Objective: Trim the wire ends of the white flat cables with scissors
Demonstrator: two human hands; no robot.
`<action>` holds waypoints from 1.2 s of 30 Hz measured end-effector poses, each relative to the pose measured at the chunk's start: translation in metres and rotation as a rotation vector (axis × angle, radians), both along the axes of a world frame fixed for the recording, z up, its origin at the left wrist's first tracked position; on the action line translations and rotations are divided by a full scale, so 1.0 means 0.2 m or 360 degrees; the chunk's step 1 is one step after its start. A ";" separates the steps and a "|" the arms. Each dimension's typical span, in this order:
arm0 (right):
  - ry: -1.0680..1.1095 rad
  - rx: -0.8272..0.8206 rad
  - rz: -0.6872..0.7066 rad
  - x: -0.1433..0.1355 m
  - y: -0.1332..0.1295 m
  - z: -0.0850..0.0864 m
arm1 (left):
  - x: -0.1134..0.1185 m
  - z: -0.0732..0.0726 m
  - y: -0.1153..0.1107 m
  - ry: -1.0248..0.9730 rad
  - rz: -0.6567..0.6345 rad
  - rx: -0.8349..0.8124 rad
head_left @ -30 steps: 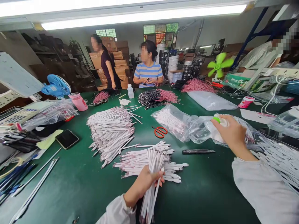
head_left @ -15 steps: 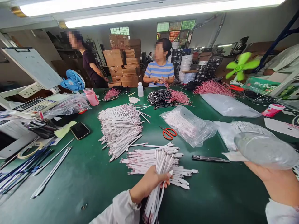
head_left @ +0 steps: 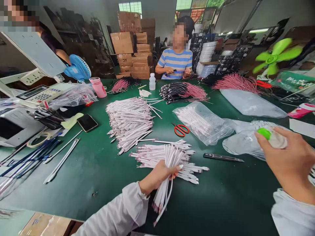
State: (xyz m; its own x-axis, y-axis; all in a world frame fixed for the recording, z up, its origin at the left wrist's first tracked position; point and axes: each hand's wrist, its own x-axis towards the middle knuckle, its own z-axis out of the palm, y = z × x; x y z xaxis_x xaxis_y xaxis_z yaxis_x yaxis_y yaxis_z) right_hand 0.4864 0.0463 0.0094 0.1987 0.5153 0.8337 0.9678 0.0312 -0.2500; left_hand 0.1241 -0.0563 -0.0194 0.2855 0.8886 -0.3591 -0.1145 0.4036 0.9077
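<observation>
My left hand is closed round a bundle of white flat cables, held tilted with the pinkish stripped ends pointing down. Behind and beneath it lies a loose pile of similar cables. At the right, my right hand grips a pale, translucent object with a bright green part; its exact kind is unclear. Just left of that hand is clear plastic. A box cutter and red-handled scissors lie between the hands and the bagged cables.
A larger heap of white cables sits centre-left. Black and pink wires, a small white bottle and a pink cup stand farther back. A phone lies left. Across the table sits a person in a striped shirt.
My right hand has turned over the translucent object, bringing its green part into view. My left hand keeps its hold on the bundle. The camera view has tilted down.
</observation>
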 end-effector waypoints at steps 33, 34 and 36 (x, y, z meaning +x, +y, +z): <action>0.1070 -0.1750 0.1238 -0.87 -0.41 -0.07 | 0.03 0.01 0.01 0.0133 0.0057 0.0058; 0.1066 -0.1804 0.1287 -0.87 -0.41 -0.07 | 0.03 0.01 0.01 0.0123 0.0064 0.0054; 0.0982 -0.1825 0.1320 -0.89 -0.40 -0.07 | 0.03 0.01 0.01 0.0112 0.0078 0.0047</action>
State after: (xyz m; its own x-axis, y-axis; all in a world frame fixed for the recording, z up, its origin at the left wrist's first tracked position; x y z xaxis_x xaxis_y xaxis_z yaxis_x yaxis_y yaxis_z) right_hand 0.3082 -0.0346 -0.0049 -0.3041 0.9365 -0.1747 0.5168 0.0081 -0.8561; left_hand 0.1292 -0.0546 -0.0168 0.2165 0.9113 -0.3502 -0.0687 0.3720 0.9257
